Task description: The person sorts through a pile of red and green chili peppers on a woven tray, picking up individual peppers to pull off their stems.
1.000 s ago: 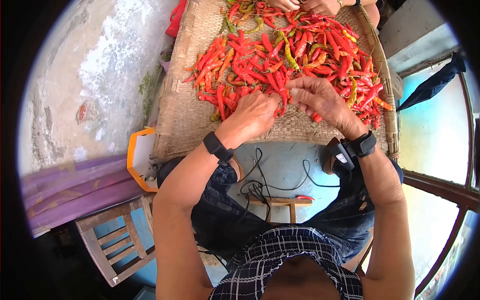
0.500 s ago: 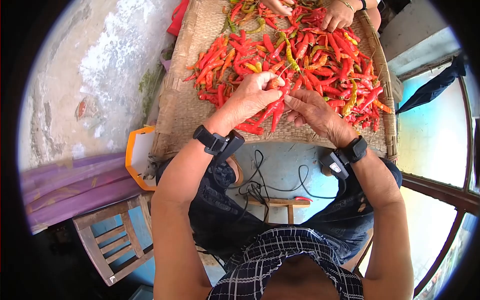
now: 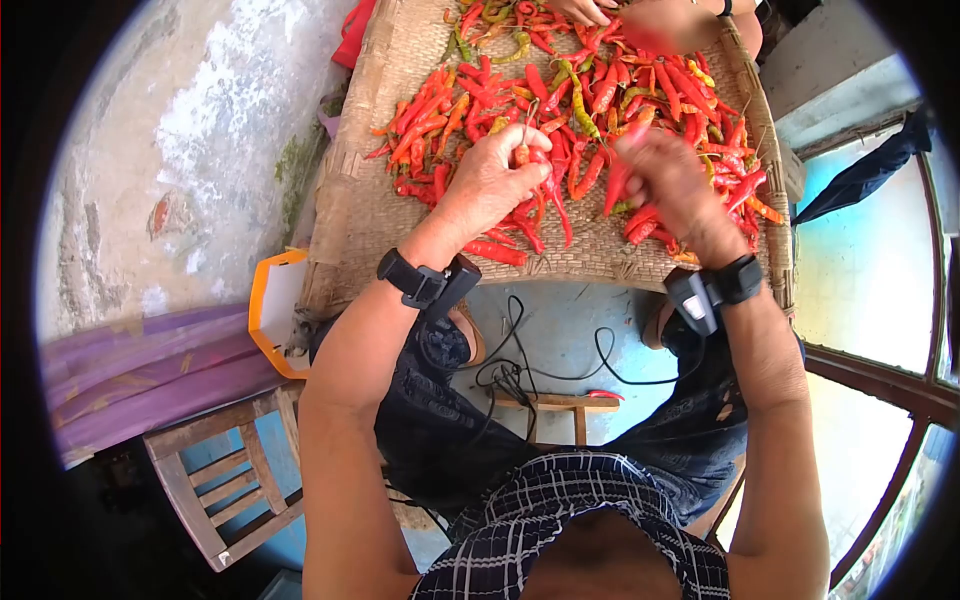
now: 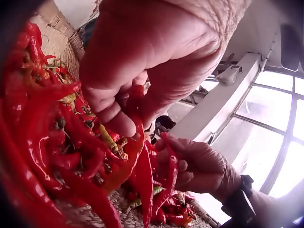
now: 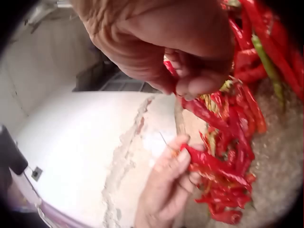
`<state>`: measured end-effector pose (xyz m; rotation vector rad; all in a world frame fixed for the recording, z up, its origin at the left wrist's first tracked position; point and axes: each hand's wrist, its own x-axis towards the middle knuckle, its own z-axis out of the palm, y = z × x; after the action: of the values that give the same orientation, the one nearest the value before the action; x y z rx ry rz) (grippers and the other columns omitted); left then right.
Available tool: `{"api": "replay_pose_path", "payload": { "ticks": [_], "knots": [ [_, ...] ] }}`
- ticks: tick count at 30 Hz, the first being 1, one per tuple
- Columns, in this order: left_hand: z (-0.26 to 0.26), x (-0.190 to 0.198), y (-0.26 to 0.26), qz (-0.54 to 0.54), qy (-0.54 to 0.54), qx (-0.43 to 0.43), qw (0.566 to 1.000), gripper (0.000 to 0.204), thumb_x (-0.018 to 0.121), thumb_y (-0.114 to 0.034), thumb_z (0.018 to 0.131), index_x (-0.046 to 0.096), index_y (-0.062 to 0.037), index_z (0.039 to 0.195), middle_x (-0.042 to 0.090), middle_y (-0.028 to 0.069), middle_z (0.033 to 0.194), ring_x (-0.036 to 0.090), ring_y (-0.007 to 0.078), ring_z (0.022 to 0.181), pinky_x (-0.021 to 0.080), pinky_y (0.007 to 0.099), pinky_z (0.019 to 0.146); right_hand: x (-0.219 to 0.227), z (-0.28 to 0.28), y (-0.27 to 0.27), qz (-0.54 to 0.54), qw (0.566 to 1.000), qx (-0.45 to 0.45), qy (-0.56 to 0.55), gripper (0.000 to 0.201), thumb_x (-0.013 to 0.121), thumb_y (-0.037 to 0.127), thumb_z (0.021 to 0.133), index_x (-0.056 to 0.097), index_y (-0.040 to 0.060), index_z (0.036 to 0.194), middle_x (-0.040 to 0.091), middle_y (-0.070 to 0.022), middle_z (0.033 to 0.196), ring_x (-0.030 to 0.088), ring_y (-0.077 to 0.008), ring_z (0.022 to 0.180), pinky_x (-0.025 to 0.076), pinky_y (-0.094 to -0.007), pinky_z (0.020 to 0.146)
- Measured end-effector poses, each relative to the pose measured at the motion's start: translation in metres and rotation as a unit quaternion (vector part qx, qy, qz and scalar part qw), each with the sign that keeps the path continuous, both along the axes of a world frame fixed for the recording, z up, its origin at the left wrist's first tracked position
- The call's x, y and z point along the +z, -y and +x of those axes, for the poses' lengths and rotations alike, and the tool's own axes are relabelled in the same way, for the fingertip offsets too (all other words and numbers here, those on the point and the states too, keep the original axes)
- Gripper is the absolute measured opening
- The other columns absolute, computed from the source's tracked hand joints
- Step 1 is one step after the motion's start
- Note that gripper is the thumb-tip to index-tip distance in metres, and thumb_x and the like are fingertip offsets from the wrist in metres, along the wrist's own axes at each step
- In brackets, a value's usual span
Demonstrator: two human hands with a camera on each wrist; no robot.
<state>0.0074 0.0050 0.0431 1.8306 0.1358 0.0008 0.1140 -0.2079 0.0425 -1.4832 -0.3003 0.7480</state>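
Note:
My left hand [image 3: 488,183] grips a small bunch of red chili peppers [image 5: 218,166] over the near part of a woven bamboo tray [image 3: 345,225]. In the left wrist view, an orange-red chili [image 4: 124,168] hangs down from its fingers. To the right, my right hand [image 3: 680,185] is slightly blurred and pinches a single red chili [image 4: 171,164], which points downward. A heap of mostly red chilies [image 3: 560,100], with a few green and yellow ones, spreads beyond both hands. The right palm is partly hidden by its own fingers in the right wrist view.
Another person's hand [image 3: 585,10] works at the tray's far edge. A stained wall [image 3: 220,140] runs along the left, near a wooden chair [image 3: 230,480]. Black cables [image 3: 510,375] lie on the floor beneath, beside a small wooden stool [image 3: 560,402]. Windows [image 3: 880,250] stand at right.
Both hands worked close together at the chilies; now they are apart, the left lifted slightly back with its bunch, the right moved rightward with one chili. The other person's hands shifted too.

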Motion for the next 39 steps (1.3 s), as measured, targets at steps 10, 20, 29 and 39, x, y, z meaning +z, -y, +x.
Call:
{"api": "replay_pose_path", "payload": {
  "ticks": [10,20,29,39],
  "knots": [
    [-0.004,0.004,0.010,-0.155,0.008,-0.001,0.988,0.025,0.058,-0.011,0.089,0.056,-0.0030,0.112,0.053,-0.0011,0.087,0.053,0.0048,0.073,0.050,0.0208,0.067,0.017,-0.038,-0.017,-0.198,0.958,0.169,0.123,0.036,0.051,0.034,0.094,0.064,0.0021,0.082,0.061,-0.0018,0.069,0.053,-0.0075,0.061,0.043,-0.0239,0.055],
    [-0.004,0.002,-0.005,-0.206,-0.020,0.035,0.978,0.037,0.048,-0.030,0.096,0.053,0.0001,0.117,0.058,0.0096,0.100,0.059,0.0150,0.089,0.050,0.0285,0.079,0.030,0.003,0.004,-0.006,0.998,-0.022,0.057,0.027,0.053,0.031,0.092,0.061,0.0048,0.091,0.065,-0.0023,0.079,0.051,-0.0058,0.057,0.040,-0.0199,0.052],
    [-0.007,0.006,0.011,-0.283,-0.040,-0.029,0.958,0.037,0.049,-0.032,0.096,0.056,-0.0033,0.117,0.054,0.0040,0.097,0.057,0.0132,0.091,0.050,0.0280,0.080,0.006,-0.047,-0.023,-0.055,0.976,0.167,0.128,0.032,0.055,0.035,0.092,0.063,0.0034,0.090,0.063,-0.0035,0.076,0.054,-0.0073,0.061,0.043,-0.0215,0.051],
    [-0.032,0.019,-0.023,0.429,0.021,-0.237,0.872,0.062,0.074,-0.023,0.067,0.053,-0.0110,0.124,0.054,0.0137,0.117,0.050,0.0267,0.109,0.044,0.0366,0.090,0.027,0.010,0.012,-0.065,0.994,0.031,0.082,0.029,0.056,0.032,0.092,0.063,0.0034,0.092,0.062,-0.0014,0.070,0.052,-0.0052,0.058,0.043,-0.0204,0.053]
  ]
}}
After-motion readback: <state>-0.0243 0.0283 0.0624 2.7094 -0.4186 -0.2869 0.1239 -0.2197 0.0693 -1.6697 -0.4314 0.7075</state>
